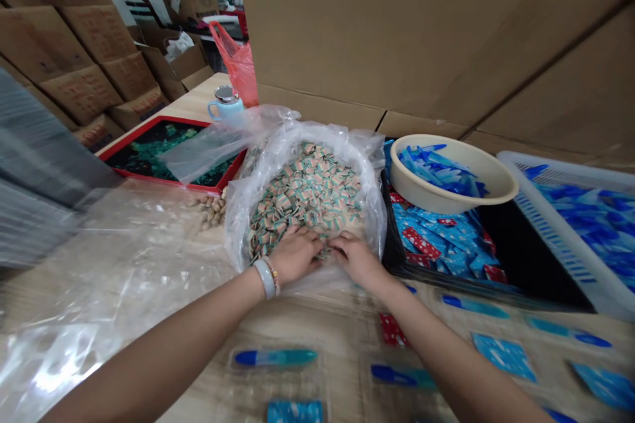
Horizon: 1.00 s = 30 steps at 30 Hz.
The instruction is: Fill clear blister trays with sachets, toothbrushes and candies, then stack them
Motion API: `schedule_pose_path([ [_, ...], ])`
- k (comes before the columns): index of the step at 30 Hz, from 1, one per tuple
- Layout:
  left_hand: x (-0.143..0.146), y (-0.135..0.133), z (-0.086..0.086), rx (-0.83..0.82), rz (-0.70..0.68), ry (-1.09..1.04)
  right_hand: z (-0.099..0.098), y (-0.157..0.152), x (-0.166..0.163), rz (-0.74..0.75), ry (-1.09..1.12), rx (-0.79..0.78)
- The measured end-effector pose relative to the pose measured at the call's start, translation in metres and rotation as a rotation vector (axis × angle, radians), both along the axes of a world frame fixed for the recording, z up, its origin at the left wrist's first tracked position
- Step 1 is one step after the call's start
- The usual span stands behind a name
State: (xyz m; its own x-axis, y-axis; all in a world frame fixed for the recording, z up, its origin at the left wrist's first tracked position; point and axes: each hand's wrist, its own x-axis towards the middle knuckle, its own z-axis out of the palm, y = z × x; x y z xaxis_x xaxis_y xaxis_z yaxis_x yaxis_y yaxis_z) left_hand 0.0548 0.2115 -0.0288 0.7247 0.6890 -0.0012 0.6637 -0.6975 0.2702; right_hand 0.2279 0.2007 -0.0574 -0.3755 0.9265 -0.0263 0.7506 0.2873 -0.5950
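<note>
A big clear plastic bag (pixel 367 165) lies open on the table, full of small striped green, pink and beige sachets (pixel 307 192). Both my hands reach into its near edge. My left hand (pixel 294 254), with a white band and a bracelet on the wrist, has its fingers curled down into the sachets. My right hand (pixel 354 256) sits beside it, fingers also dug into the pile. The fingertips of both hands are buried, so what they grip is hidden.
A black tray (pixel 520 258) of blue and red packets stands to the right, with a cream bowl (pixel 489 168) of blue items and a white basket (pixel 575 238). A red-rimmed tray (pixel 124 175) and a blue mug (pixel 225 104) lie left. Clear packs with blue pens (pixel 275 358) line the near table. Cardboard boxes stand behind.
</note>
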Motion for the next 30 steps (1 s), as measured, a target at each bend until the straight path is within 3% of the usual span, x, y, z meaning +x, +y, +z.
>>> schedule_pose_path([
  [9, 0.006, 0.008, -0.001, -0.006, 0.07, -0.063, -0.006, 0.008, -0.005, -0.038, 0.078, 0.051],
  [15, 0.01, 0.011, -0.007, 0.034, 0.083, -0.04, -0.002, 0.004, -0.005, -0.082, 0.107, -0.021],
  [20, 0.015, 0.009, -0.004, 0.037, 0.13, -0.004, -0.002, 0.0, -0.005, -0.096, 0.087, 0.045],
  [24, 0.022, 0.003, 0.0, 0.006, 0.148, 0.018, -0.006, -0.003, -0.005, -0.177, 0.21, -0.032],
  [30, 0.025, 0.001, 0.0, -0.011, 0.175, 0.035, 0.002, -0.009, -0.009, -0.224, 0.066, -0.04],
])
